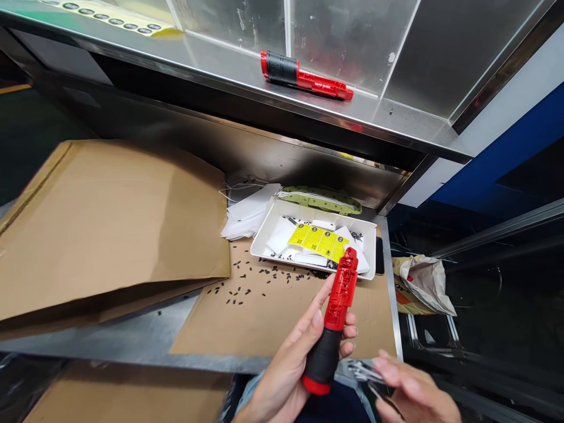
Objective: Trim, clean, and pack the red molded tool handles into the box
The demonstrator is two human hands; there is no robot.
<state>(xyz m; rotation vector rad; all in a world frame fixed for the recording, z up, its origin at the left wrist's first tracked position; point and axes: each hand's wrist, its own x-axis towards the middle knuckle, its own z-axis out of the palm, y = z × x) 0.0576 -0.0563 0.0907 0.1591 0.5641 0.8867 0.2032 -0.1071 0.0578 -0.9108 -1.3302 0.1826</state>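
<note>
My left hand (pixel 295 358) is wrapped round a red and black tubular plastic housing (pixel 341 294). Its black grip with a red end ring points down towards me, and its open, ribbed red half points up and away. At the lower right, my right hand (pixel 416 388) is partly smeared by motion. Between its fingers are small shiny metal pieces (pixel 363 371), too blurred to tell their exact kind. The right hand is beside the housing, apart from it. Just beyond the housing's red tip stands a white tray (pixel 256 244) holding yellow labels (pixel 317 238) and white pieces.
A similar red and black housing (pixel 304 76) lies on the metal shelf above. Small black parts (pixel 238 294) are scattered over the cardboard sheet (pixel 211 329). A large cardboard box (pixel 114 223) fills the left. White sheets (pixel 249 214) and a green strip (pixel 326 200) lie behind the tray.
</note>
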